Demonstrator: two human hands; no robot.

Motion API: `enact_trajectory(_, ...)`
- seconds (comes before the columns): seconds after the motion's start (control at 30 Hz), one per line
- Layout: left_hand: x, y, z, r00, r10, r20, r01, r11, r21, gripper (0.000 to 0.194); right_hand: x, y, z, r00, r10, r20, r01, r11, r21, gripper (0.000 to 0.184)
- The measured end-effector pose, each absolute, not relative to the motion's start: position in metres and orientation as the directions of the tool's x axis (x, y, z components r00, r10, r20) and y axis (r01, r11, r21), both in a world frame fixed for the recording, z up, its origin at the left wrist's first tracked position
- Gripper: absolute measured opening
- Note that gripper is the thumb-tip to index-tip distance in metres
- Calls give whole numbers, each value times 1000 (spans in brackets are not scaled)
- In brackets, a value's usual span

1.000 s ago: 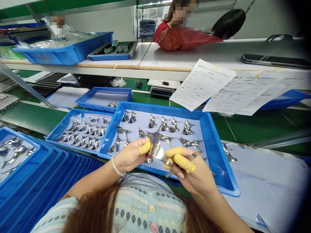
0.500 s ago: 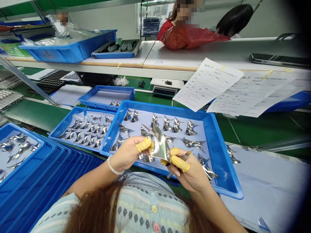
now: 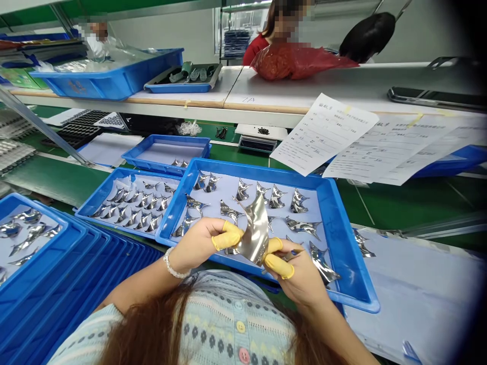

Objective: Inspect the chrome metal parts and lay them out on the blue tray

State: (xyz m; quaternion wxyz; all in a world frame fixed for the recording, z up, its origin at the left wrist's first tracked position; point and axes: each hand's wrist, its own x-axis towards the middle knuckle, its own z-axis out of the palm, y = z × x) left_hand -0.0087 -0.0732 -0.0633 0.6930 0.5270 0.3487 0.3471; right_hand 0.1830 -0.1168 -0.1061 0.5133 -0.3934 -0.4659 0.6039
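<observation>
Head view: our left hand (image 3: 201, 244) and our right hand (image 3: 299, 278) closed on curved polished metal piece (image 3: 255, 230), fingers nearly shut, firm hold; yellow finger cots (image 3: 227, 235) pinch its lower part from either side; piece rises tilted above grip, over blue tray (image 3: 243, 171); similar pieces (image 3: 299, 201) lie on tray liner; another piece (image 3: 322, 263) just beside our right hand.

Between the left hand (image 3: 198, 244) and right hand (image 3: 299, 276), the curved metal piece (image 3: 256, 230) is smooth and mirror-glossy. The finger cots (image 3: 227, 235) are matt yellow rubber. Below the hands, the tray (image 3: 266, 175) is smooth blue plastic, lined with a matt pale sheet (image 3: 304, 178). Nearer the wrist, the sleeve (image 3: 110, 324) is knit cloth.
</observation>
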Motion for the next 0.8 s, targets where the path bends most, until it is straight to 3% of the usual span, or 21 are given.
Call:
enact_trajectory(0.17, -13, -73, -64, 517, 854, -60, -92, 125, 988, 27, 186, -121, -97, -197, 961, 192, -22, 191, -981, 4)
enact_trajectory(0.47, -17, -71, -66, 566, 818, 104, -19, -113, 993, 34, 189, -121, -86, -264, 839, 475, 139, 521, -842, 9)
enact_trajectory(0.6, -16, -70, -67, 577, 801, 157, -15, -182, 983, 38, 191, -121, -87, -276, 813, 513, 184, 569, -802, 9)
enact_trajectory(0.8, -3, -61, -86, 654, 755, 45, -60, -8, 998, 39, 192, -124, -91, -304, 840, 449, 252, 526, -812, 15)
